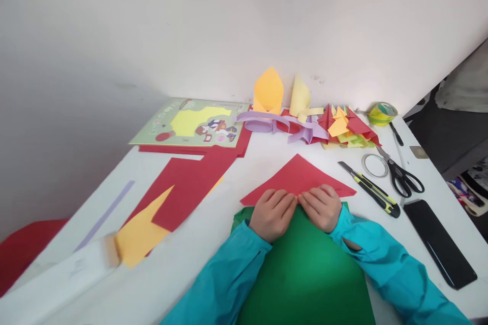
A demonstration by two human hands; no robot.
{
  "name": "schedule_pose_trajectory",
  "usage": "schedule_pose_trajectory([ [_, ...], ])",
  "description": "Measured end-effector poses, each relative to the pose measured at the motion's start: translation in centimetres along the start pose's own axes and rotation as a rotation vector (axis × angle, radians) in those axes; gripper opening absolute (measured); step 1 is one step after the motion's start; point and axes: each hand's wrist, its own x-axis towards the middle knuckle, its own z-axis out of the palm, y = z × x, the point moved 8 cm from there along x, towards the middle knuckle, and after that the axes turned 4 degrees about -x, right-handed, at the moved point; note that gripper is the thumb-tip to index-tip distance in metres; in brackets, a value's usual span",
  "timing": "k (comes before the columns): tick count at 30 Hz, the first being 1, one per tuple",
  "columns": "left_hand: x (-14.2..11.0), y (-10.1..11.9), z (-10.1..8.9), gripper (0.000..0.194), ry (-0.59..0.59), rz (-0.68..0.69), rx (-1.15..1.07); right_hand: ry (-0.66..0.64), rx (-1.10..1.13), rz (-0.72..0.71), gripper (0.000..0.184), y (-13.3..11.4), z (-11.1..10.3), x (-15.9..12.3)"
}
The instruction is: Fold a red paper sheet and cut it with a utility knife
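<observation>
A red sheet of paper (297, 175) lies on the table in front of me, with a pointed corner facing away and its two sides running out left and right. My left hand (273, 213) grips its near edge, fingers curled. Close beside it, my right hand (321, 207) pinches the same edge, and the fingertips of both hands nearly meet at the middle. Thumbs and the underside of the paper are hidden. Below my hands spreads a smooth green surface (305, 274); whether it is an apron or a sheet I cannot tell.
On the right lie a utility knife (368, 188), scissors (402, 175), a tape roll (382, 113) and a black phone-like slab (440, 244). Folded paper pieces (345, 124) line the wall. A paper pad (190, 122), red offcuts (190, 177) and a white box (68, 284) occupy the left.
</observation>
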Motion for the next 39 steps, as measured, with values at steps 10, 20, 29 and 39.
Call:
schedule_pose_trajectory([
  [10, -0.1, 0.5, 0.6, 0.015, -0.013, -0.008, -0.033, -0.008, 0.053, 0.004, 0.013, 0.3, 0.5, -0.3],
  [20, 0.0, 0.2, 1.0, 0.017, -0.053, -0.028, -0.021, 0.013, 0.08, 0.011, 0.014, 0.5, 0.5, -0.4],
  [29, 0.0, 0.1, 1.0, 0.02, -0.06, -0.048, -0.028, 0.032, 0.085, 0.026, 0.013, 0.8, 0.4, -0.4],
  [39, 0.4, -0.4, -0.1, 0.016, -0.014, -0.059, -0.051, 0.033, 0.066, 0.024, 0.013, 1.1, 0.1, -0.1],
])
